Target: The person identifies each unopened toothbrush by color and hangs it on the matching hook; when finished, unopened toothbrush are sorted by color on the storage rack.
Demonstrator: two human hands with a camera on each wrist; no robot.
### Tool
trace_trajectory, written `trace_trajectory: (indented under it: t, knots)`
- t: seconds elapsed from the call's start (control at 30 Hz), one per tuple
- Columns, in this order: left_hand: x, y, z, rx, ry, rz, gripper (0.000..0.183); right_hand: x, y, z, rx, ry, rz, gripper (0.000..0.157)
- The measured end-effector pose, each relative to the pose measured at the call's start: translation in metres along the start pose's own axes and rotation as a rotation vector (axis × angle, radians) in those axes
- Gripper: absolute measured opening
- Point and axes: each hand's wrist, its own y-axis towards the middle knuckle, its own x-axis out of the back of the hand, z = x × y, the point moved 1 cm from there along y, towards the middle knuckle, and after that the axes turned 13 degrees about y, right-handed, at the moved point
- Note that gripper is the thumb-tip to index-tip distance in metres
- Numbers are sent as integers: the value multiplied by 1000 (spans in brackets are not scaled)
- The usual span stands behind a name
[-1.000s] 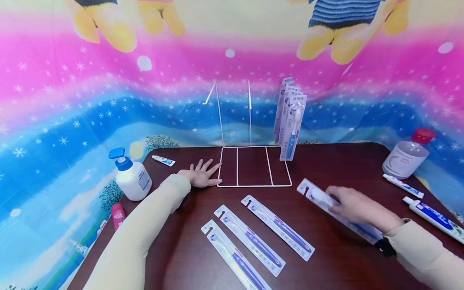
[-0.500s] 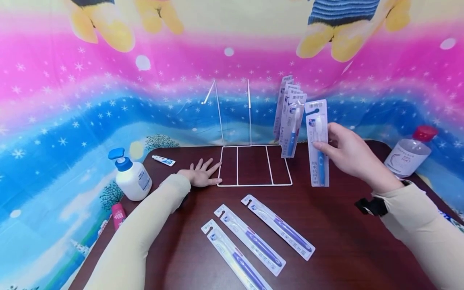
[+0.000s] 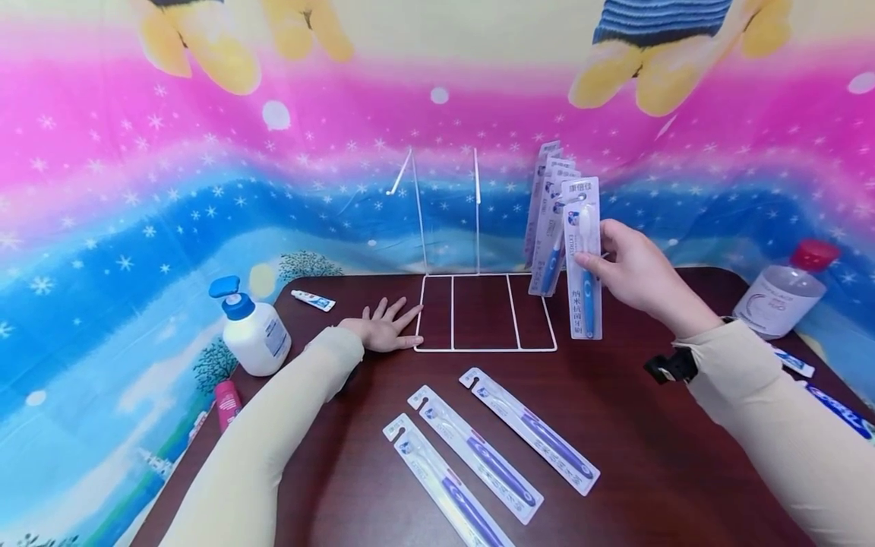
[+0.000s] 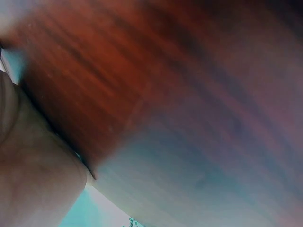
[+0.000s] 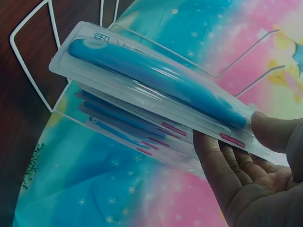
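Observation:
My right hand (image 3: 639, 270) pinches a packaged blue toothbrush (image 3: 585, 281) upright by its side edge, thumb in front. Its top overlaps the front of several hanging toothbrush packs (image 3: 545, 258) at the right of a white wire rack (image 3: 485, 350); whether its hole is on the hook I cannot tell. In the right wrist view the thumb and fingers clasp the blue toothbrush pack (image 5: 156, 85), with the other packs (image 5: 128, 125) behind it. My left hand (image 3: 383, 328) lies flat with fingers spread, its fingertips touching the rack's left base wire. The left wrist view is mostly blurred tabletop.
Three packaged purple toothbrushes (image 3: 529, 431) lie slanted on the dark table (image 3: 355, 471). A white pump bottle (image 3: 256, 334), a small toothpaste tube (image 3: 313, 300) and a pink tube (image 3: 227, 405) stand or lie left. A red-capped bottle (image 3: 782, 296) and toothpaste tubes (image 3: 837, 410) are right.
My right hand lifted the blue toothbrush pack off the table, turned it upright and carried it left to the hanging packs. My left hand stays by the rack.

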Motion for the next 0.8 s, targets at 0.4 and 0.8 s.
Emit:
trace_trajectory:
  t: [0.4, 0.8]
  knots:
    - [2, 1, 0, 2, -6, 9, 84, -7, 22, -21, -4, 56, 19, 55]
    - [4, 0, -1, 10, 3, 21, 83, -12, 34, -30, -33, 63, 61, 57]
